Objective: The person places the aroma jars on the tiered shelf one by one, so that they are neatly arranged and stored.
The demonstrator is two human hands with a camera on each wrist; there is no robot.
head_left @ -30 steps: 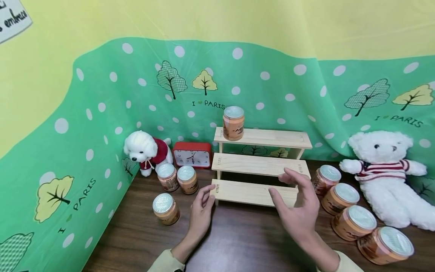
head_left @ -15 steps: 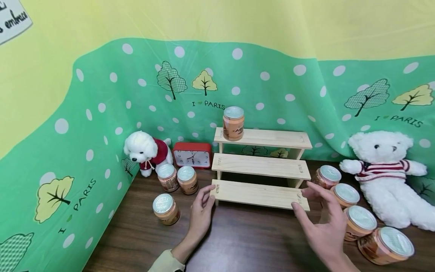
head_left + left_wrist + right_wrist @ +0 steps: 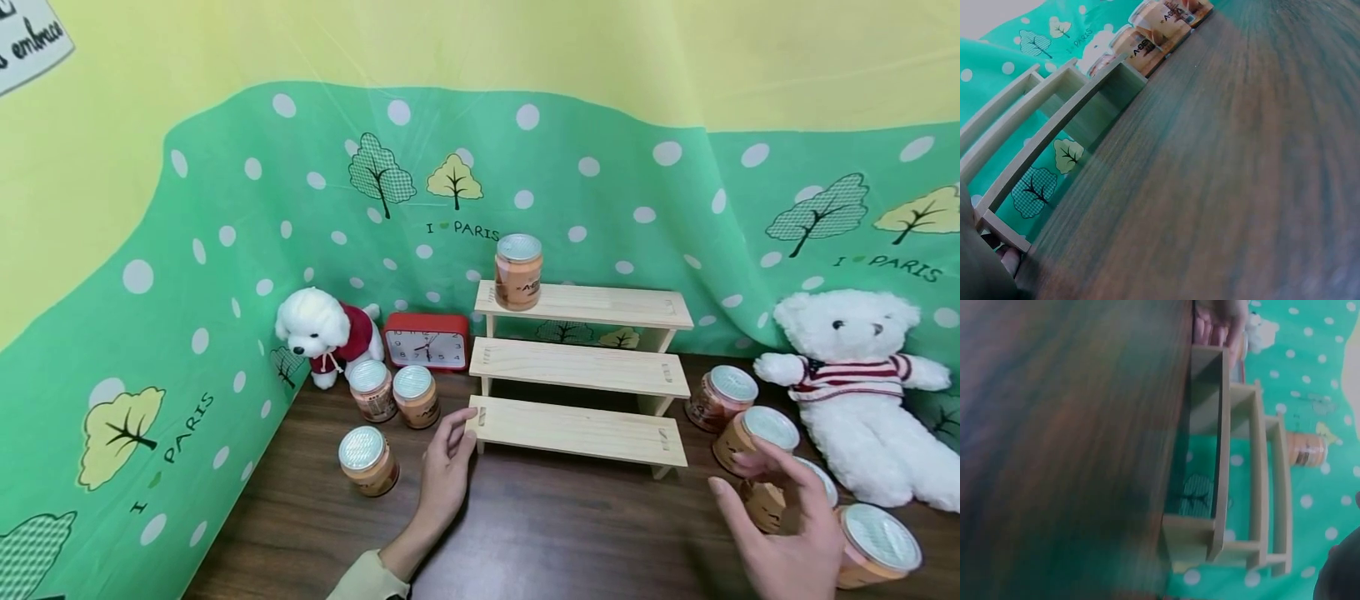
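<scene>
A three-tier wooden display shelf (image 3: 577,431) stands on the dark wood table. In the head view my left hand (image 3: 444,467) holds the left end of its lowest tier; the right wrist view shows that hand's fingers (image 3: 1207,332) curled beside the end panel. To the right, my right hand (image 3: 798,533) has thumb and fingers spread apart around a jar with an orange-brown label (image 3: 763,506), partly hidden behind the hand. Just beyond that is another such jar (image 3: 772,427), and a nearer one (image 3: 885,537) lies partly behind the hand. One jar (image 3: 518,273) stands on the top tier's left end.
Three more jars, the nearest a silver-lidded jar (image 3: 369,462), stand left of the shelf. Behind them are a white toy dog (image 3: 311,321) and a red clock (image 3: 426,325). A white teddy bear (image 3: 847,417) sits at the right, beside another jar (image 3: 720,398). A green patterned cloth (image 3: 585,208) hangs behind.
My right hand has moved right and toward me, from in front of the shelf to the jars on the right. The left hand stays at the shelf's left end.
</scene>
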